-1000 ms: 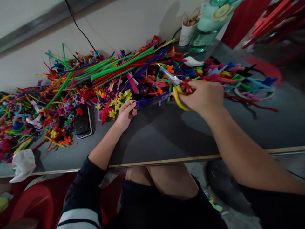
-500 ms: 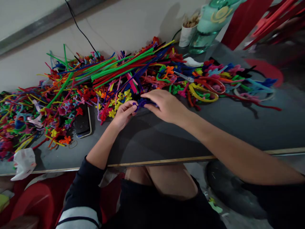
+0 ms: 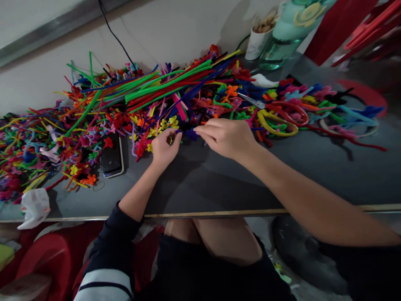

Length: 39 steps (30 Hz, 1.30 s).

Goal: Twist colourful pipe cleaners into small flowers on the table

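Note:
My left hand (image 3: 165, 146) pinches one end of a purple pipe cleaner piece (image 3: 189, 133) between thumb and forefinger. Just to the right, my right hand (image 3: 227, 137) has its fingertips closed on the other side of the same purple piece, which spans the small gap between the hands. Its exact shape is too small to tell. Yellow pipe cleaner flowers (image 3: 169, 122) lie right behind my left hand. Long green and red pipe cleaners (image 3: 169, 85) lie bundled on the heap behind both hands.
A phone (image 3: 112, 156) with a red flower on it lies to the left. Scissors (image 3: 255, 101) rest on the heap near yellow and red loops (image 3: 275, 125). A paper cup (image 3: 258, 42) and green bottle (image 3: 277, 50) stand at the back. Crumpled white plastic (image 3: 35, 207) hangs at the front left edge.
My right hand's fingers have drawn together into a pinch, and the gap between the hands is slightly wider. The whole view has shifted a little, with the table contents appearing further right.

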Tool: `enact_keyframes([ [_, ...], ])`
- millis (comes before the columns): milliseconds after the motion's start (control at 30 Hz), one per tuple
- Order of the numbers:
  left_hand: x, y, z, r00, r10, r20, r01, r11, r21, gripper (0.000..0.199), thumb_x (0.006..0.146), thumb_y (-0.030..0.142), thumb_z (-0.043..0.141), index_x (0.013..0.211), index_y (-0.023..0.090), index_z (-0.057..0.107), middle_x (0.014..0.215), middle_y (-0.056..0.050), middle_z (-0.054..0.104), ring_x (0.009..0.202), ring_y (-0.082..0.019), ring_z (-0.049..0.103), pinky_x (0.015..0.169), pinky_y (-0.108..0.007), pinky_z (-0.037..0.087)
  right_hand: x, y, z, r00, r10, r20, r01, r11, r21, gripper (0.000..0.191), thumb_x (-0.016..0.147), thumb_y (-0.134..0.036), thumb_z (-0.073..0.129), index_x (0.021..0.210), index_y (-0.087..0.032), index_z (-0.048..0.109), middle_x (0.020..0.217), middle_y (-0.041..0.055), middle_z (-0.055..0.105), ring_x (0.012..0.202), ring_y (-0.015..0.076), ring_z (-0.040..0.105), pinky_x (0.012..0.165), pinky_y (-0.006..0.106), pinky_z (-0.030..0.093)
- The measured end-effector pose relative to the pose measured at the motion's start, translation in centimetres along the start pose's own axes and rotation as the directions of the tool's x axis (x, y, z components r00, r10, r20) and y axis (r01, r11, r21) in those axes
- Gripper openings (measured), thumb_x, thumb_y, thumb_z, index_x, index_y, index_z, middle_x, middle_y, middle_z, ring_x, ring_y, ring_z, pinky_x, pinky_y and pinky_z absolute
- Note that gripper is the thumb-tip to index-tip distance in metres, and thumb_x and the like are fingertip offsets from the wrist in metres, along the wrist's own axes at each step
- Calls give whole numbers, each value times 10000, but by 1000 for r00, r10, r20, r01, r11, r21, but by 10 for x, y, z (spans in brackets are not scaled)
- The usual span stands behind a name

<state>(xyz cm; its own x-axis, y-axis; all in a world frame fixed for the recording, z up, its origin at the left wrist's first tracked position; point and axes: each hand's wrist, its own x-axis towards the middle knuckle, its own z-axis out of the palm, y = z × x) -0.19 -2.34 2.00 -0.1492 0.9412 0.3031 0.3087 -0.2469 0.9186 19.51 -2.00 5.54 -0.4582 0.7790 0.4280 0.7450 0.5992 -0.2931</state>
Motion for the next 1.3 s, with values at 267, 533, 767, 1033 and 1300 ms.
enact_keyframes([
  [267,3,-6,-5,993,61,105,-69,995,67,59,777,223,670,749,177,647,594,39,498,530,-82,398,543,-222,294,-12,-4,29,964,-83,254,-3,948,318,248,924,-284,522,965,-201,752,942,60,762,823,206,695,686,305,466],
  [533,5,-17,1,945,-4,326,3,1000,2,122,805,269,625,757,157,625,622,30,502,569,-82,433,554,-217,345,-10,21,39,992,128,-10,-127,986,111,171,813,-186,586,925,-152,712,979,121,723,982,285,651,870,392,478],
  [767,4,-23,5,971,25,239,-36,998,42,111,836,268,611,863,171,660,811,-14,647,722,-110,558,674,-234,440,-19,5,50,1000,18,19,-20,994,112,289,906,-360,567,1062,-169,718,985,91,762,841,243,716,670,315,498],
  [1033,4,-23,7,943,-108,316,139,987,-78,142,830,297,635,827,156,648,660,19,581,575,-82,507,585,-223,425,-17,15,46,989,-11,-148,24,996,88,302,962,-304,465,1007,-188,740,965,66,771,803,201,727,637,283,488],
  [1300,-1,-10,8,887,-161,433,271,941,-205,254,758,388,712,827,153,643,663,22,572,528,-51,445,521,-194,398,-13,19,43,965,140,-223,-79,962,260,256,951,-280,479,1104,-200,669,916,56,765,823,195,725,676,286,512],
])
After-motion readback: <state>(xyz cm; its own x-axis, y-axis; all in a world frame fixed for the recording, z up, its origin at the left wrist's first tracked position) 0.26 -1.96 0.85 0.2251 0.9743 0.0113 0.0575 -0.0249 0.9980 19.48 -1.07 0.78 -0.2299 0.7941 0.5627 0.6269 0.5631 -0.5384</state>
